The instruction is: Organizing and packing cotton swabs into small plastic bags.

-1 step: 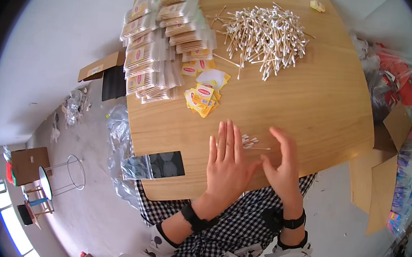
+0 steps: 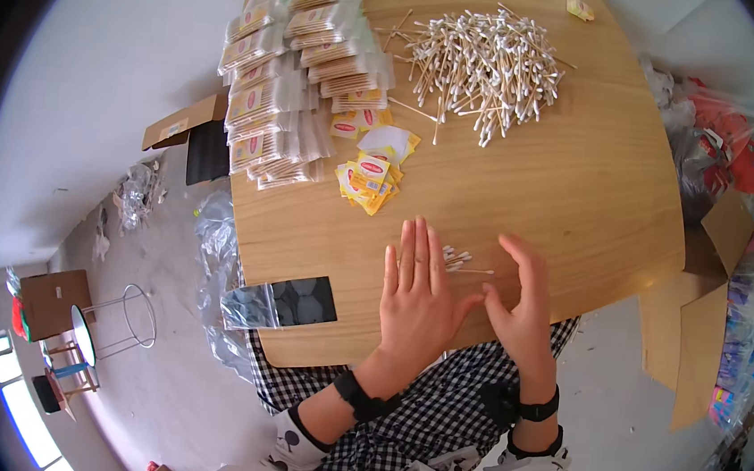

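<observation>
My left hand (image 2: 419,297) is open, palm down, its fingers stretched out over the near part of the table. Just to its right, my right hand (image 2: 523,307) is open too, with thumb and index finger apart and nothing seen between them. A small bunch of cotton swabs (image 2: 457,261) lies on the table between the hands, partly hidden by the left one. Beyond the left hand is a loose pile of yellow-and-white cards (image 2: 369,179). A large heap of cotton swabs (image 2: 490,70) spreads across the far side.
Stacked clear packets of swabs (image 2: 267,105) line the table's (image 2: 596,192) left side. A clear plastic bag (image 2: 251,306) and a dark sheet (image 2: 307,300) lie at the near left edge. A crumpled yellow piece (image 2: 581,9) sits far right. Open cardboard boxes (image 2: 701,327) stand right of the table.
My right hand has shifted very slightly to the right. My left hand and the things on the table look the same.
</observation>
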`<state>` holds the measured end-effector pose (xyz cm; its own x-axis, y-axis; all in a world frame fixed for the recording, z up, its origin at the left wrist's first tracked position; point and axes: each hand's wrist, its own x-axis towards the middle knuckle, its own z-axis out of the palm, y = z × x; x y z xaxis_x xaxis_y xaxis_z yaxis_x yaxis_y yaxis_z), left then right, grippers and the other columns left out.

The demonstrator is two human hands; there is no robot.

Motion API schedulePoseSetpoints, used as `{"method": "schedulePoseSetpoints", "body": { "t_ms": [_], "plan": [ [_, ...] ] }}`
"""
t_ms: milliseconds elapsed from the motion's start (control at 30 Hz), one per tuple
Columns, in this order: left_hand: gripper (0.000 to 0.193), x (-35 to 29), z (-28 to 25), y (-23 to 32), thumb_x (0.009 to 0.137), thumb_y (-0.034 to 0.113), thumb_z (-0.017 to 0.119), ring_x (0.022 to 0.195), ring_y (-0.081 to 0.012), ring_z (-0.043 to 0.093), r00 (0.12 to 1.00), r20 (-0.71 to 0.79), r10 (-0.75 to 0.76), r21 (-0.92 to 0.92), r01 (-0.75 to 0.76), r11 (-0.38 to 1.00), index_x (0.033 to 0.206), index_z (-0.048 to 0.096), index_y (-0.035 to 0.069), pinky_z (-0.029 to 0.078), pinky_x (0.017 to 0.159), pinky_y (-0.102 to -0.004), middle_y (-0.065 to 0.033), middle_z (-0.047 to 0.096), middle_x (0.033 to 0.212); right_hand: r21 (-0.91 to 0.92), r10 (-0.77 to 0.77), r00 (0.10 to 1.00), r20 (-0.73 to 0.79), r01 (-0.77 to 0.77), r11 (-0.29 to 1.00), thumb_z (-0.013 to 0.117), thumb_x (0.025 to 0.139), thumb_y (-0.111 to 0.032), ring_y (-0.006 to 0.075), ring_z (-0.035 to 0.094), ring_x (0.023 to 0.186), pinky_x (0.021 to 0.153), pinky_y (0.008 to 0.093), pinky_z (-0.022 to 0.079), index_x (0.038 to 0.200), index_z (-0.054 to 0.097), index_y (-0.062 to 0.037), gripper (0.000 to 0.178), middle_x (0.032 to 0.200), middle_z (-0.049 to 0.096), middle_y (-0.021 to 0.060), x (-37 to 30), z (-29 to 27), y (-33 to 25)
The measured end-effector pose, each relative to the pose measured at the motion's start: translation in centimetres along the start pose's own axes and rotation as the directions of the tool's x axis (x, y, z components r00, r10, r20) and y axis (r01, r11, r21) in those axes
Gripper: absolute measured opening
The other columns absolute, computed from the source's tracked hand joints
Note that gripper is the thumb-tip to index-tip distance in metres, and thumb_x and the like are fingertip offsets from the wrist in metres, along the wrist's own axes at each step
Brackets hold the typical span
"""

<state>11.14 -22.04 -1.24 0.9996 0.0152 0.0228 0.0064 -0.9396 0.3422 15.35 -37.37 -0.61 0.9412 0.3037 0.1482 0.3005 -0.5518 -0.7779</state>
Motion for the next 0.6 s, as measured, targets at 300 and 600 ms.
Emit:
{"method": "schedulePoseSetpoints", "body": {
  "t_ms": [300,600],
  "plan": [
    [0.102,-2.5,1.1,0.0,0.084,0.065,0.055,0.148,-0.0385,0.021,0.991,0.097,0.097,0.052,-0.102,0.993,0.146,0.029,-0.013,0.02,0.118,-0.0526,-0.0277,0.025,0.156,-0.125,-0.113,0.989,0.09,0.124,0.984,0.065,0.081,0.0,0.0331,0.057,0.092,0.083,0.0431,0.044,0.094,0.062,-0.0049,0.013,0.093,0.061,0.0107,-1.4,-0.9,1.0],
    [0.104,-3.7,0.9,-1.1,0.083,0.064,0.058,0.148,-0.041,0.02,0.976,0.125,0.179,-0.027,-0.177,0.984,0.147,0.026,-0.012,0.018,0.118,-0.055,-0.0288,0.025,0.156,-0.183,-0.088,0.996,-0.001,0.086,0.979,0.061,0.083,0.001,0.0345,0.056,0.087,0.079,0.0424,0.045,0.087,0.059,-0.004,0.006,0.085,0.057,0.0131,2.6,0.0,1.8]
  ]
}}
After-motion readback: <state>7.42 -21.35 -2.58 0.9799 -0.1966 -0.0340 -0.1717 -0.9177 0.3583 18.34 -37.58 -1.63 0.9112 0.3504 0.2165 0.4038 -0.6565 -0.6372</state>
